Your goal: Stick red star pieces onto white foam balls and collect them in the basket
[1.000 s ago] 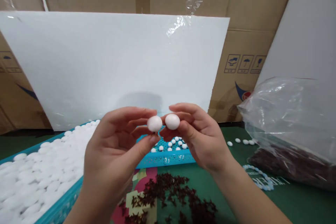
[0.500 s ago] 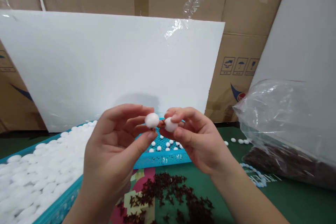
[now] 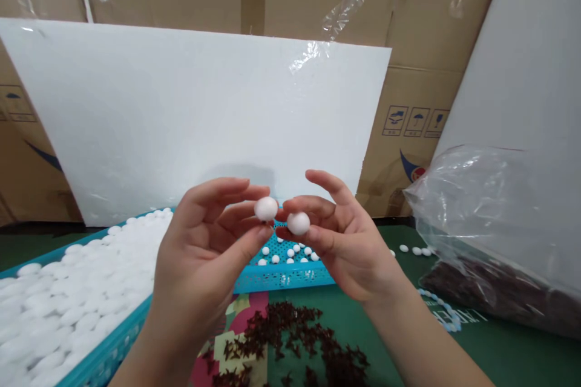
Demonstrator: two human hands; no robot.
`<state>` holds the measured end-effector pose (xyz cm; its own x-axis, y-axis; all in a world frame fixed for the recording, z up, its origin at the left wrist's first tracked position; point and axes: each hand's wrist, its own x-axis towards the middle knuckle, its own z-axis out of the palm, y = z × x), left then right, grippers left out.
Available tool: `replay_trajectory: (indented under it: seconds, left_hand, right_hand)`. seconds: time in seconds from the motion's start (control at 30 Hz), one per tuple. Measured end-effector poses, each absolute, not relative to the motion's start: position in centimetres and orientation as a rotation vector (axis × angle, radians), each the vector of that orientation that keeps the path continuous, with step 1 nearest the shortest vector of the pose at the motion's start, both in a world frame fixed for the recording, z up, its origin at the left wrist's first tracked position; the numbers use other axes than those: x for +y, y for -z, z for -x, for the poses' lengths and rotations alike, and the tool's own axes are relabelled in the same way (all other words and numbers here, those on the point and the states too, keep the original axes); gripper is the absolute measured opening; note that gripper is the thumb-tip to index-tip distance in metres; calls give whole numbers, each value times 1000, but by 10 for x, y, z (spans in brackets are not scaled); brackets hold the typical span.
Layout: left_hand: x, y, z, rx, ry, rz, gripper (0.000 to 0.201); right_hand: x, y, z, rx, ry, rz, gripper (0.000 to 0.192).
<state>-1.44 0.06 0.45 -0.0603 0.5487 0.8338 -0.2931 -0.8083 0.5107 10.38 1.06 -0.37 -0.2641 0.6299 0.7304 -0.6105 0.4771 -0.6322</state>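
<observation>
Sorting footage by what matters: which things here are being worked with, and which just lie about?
In hand:
left hand pinching a white ball
right hand pinching a second ball

Lying about:
blue tray of white balls
dark star pieces
plastic bag
foam board
cardboard boxes

A green counter [image 3: 521,357] spans the lower frame. On it: a blue tray [image 3: 290,278] at left, dark stars [image 3: 295,338] bottom centre, a bag [image 3: 494,236] at right, white beads [image 3: 415,250] beside it.

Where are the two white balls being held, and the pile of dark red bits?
left white ball [image 3: 265,208], head view, its front face.
right white ball [image 3: 298,223], head view, its front face.
dark red pieces [image 3: 295,338], head view, middle of the pile.
</observation>
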Motion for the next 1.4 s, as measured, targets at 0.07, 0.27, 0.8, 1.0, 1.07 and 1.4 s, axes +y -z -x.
replay_trajectory:
  seconds: [0.07, 0.27, 0.8, 1.0, 1.07, 1.4]
  left_hand:
    - [1, -4, 15, 253, -1911, -1657, 34]
    - [4, -1, 17, 288, -1890, -1682, 33]
    - [6, -1, 19, 421, -1898, -1626, 25]
    - [4, -2, 16, 408, -1886, -1641, 26]
    - [3, -1, 15, 390, -1891, -1670, 26]
    - [6, 2, 11, 360, -1895, -1871, 29]
  right_hand:
    - [10, 4, -104, -1396, -1226, 5, 32]
    - [14, 4, -107, -1413, -1229, 44, 31]
    - [88, 49, -121, -1736, -606, 1095, 5]
    - [49, 16, -113, -1588, -389, 827, 9]
    - [34, 10, -109, -1574, -332, 701, 9]
    - [7, 5, -101, -1618, 218, 240, 5]
